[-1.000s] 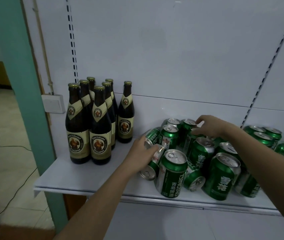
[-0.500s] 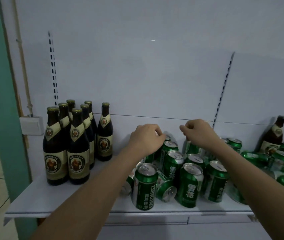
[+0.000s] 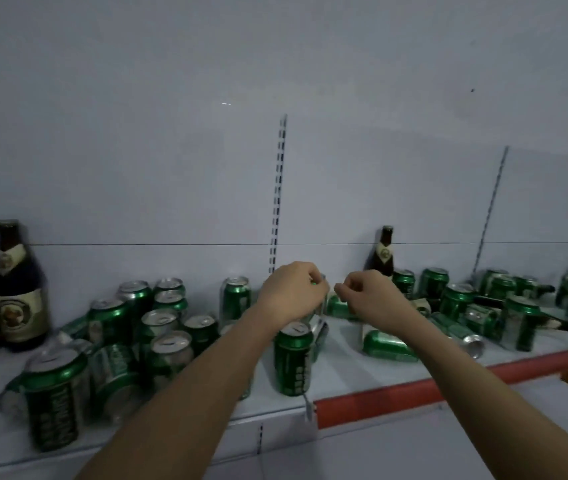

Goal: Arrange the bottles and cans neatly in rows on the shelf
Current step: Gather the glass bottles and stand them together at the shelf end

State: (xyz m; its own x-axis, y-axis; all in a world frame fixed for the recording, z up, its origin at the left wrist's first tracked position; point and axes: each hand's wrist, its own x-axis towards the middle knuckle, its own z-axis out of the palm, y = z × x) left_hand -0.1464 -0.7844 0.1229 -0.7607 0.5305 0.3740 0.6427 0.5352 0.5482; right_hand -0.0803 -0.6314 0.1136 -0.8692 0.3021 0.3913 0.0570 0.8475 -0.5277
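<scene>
Early stage: bottles (image 3: 16,289) stand grouped far left on the shelf (image 3: 338,344); cans (image 3: 158,327) mostly jumbled, several tipped. Left hand (image 3: 291,294) fingers grip a can top; right hand (image 3: 370,296) curled, contents unclear.

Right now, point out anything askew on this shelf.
Several green cans lie tipped among upright ones, such as the can on its side near the front edge. One brown bottle stands alone among cans at the back.
</scene>
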